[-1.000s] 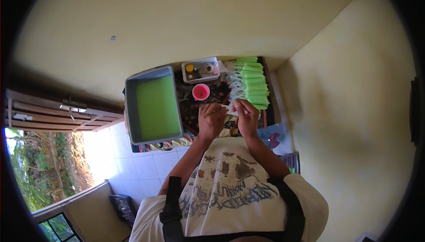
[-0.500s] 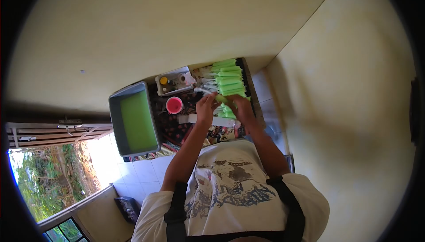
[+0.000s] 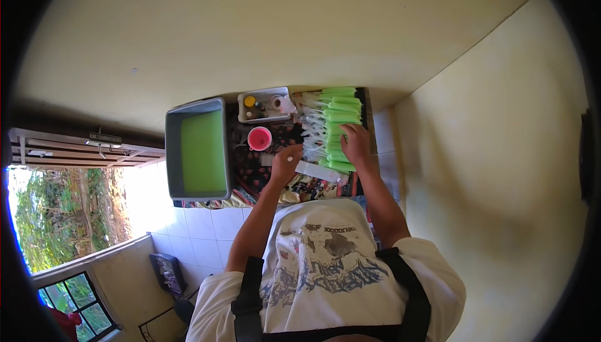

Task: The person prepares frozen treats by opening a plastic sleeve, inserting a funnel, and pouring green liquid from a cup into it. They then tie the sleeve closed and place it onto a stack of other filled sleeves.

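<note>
Long clear plastic bags filled with green liquid (image 3: 341, 118) lie side by side in a row at the right of the table, their pale twisted ends pointing left. My right hand (image 3: 355, 145) rests over the near part of this row, its fingers bent and slightly apart against the bags. To the left, my left hand (image 3: 286, 163) hovers by a flat white strip (image 3: 320, 171), loosely curled with no bag visible in it; a small white spot shows on it. Beyond that hand stands a pink cup (image 3: 259, 138) with a pale rim.
A large grey tub (image 3: 228, 154) containing green liquid (image 3: 203, 151) takes up the table's left end. At the back, a grey tray (image 3: 266, 118) holds a yellow-capped bottle (image 3: 250, 101) and a roll (image 3: 277, 100). A dark patterned cloth (image 3: 247, 176) covers the table; walls stand behind and right.
The green bag that was between both hands is now down at the row. My hands have moved apart, the left leftward and the right over the row. The view has shifted slightly.
</note>
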Demonstrator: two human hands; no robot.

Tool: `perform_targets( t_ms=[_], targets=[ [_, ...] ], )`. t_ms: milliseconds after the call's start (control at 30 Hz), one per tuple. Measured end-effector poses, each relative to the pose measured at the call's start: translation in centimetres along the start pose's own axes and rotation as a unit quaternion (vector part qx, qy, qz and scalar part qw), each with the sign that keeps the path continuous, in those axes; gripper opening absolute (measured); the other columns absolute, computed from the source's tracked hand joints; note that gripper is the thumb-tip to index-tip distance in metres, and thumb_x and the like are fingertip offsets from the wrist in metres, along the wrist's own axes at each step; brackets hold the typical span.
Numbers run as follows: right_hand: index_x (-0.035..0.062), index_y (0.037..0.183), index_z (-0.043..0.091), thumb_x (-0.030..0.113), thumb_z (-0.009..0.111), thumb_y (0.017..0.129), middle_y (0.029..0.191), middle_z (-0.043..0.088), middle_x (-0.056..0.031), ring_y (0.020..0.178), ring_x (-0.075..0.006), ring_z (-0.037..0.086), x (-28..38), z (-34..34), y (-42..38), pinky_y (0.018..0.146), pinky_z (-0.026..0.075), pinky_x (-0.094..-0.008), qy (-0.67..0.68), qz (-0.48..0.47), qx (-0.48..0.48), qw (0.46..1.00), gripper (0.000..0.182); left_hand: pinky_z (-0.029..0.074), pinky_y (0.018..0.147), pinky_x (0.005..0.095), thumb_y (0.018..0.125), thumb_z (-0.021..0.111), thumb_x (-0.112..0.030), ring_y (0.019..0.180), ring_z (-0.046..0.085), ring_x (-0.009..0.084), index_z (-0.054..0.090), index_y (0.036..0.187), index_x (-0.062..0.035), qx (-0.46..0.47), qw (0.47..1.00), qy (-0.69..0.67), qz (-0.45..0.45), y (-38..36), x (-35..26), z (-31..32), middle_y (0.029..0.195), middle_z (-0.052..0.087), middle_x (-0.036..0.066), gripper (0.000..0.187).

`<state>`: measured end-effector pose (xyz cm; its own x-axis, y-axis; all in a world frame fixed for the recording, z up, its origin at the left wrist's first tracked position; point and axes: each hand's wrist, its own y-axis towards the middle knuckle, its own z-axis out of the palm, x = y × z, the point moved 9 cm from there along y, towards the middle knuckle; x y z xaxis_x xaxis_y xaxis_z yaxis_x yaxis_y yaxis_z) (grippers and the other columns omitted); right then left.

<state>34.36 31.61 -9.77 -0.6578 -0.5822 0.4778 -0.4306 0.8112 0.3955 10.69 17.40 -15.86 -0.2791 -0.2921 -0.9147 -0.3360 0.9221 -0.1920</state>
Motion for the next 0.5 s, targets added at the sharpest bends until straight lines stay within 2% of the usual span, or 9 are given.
perform_targets(
  t_ms=[33,133,167,267,333,433,500],
  targets=[
    [0.0104,0.125,0.074,0.006,0.078,0.084,0.118,0.075,-0.0140,0.113,-0.0361,0.069,0.8,0.1,-0.7,0.096,0.053,-0.0474,0.012,0.020,0.012,1.000,0.042,0.060,0.092,0.0389,0.097,0.075,-0.016,0.105,0.079,0.0301,0.078,0.127,-0.0072,-0.011,0.996,0.057,0.062,-1.1,-1.4,-1.0,0.117,0.080,0.016,0.031],
    [0.0061,0.119,0.076,0.000,0.076,0.085,0.116,0.076,-0.0175,0.111,-0.0403,0.070,5.5,0.0,-3.1,0.097,0.055,-0.0503,0.074,0.047,0.004,0.996,0.035,0.061,0.089,0.0392,0.095,0.076,-0.014,0.103,0.079,0.0311,0.078,0.121,-0.0051,-0.033,0.997,0.064,0.010,-4.4,-0.6,-4.3,0.118,0.080,0.015,0.028],
    [0.0071,0.119,0.076,0.002,0.076,0.086,0.114,0.076,-0.0162,0.109,-0.0396,0.071,6.9,1.7,-4.6,0.096,0.055,-0.0503,0.102,0.039,0.024,0.994,0.034,0.061,0.088,0.0397,0.094,0.073,-0.008,0.100,0.079,0.0313,0.077,0.117,-0.0029,-0.046,0.996,0.058,0.052,-5.4,-0.3,-5.7,0.118,0.078,0.016,0.024],
    [0.0065,0.115,0.076,0.005,0.079,0.087,0.108,0.074,-0.0158,0.101,-0.0394,0.072,11.0,5.9,-7.0,0.088,0.057,-0.0486,0.185,0.016,0.110,0.976,0.028,0.061,0.086,0.0403,0.094,0.071,-0.003,0.098,0.078,0.0318,0.077,0.116,-0.0028,-0.082,0.989,0.091,0.088,-7.2,0.5,-9.2,0.114,0.078,0.017,0.023],
    [0.0069,0.121,0.076,0.007,0.080,0.088,0.112,0.072,-0.0149,0.104,-0.0394,0.071,12.9,8.4,-8.0,0.090,0.058,-0.0471,0.176,0.024,0.159,0.971,0.033,0.060,0.088,0.0422,0.094,0.069,-0.001,0.098,0.077,0.0351,0.077,0.113,-0.0020,-0.077,0.986,0.090,0.114,-7.6,0.9,-10.6,0.112,0.077,0.018,0.021],
    [0.0075,0.122,0.076,0.011,0.081,0.089,0.112,0.070,-0.0132,0.104,-0.0391,0.071,15.3,11.9,-7.9,0.090,0.058,-0.0477,0.158,0.006,0.150,0.976,0.034,0.059,0.091,0.0429,0.093,0.070,-0.003,0.100,0.076,0.0371,0.077,0.111,-0.0013,-0.057,0.987,0.079,0.127,-7.3,1.7,-12.0,0.110,0.077,0.018,0.019],
    [0.0076,0.121,0.076,0.014,0.080,0.089,0.110,0.071,-0.0131,0.103,-0.0387,0.071,16.2,14.2,-7.9,0.089,0.058,-0.0479,0.094,0.003,0.165,0.982,0.033,0.059,0.092,0.0433,0.093,0.071,-0.004,0.101,0.075,0.0382,0.076,0.111,-0.0009,-0.036,0.987,0.076,0.134,-7.1,2.1,-12.5,0.109,0.077,0.019,0.019]
  ],
)
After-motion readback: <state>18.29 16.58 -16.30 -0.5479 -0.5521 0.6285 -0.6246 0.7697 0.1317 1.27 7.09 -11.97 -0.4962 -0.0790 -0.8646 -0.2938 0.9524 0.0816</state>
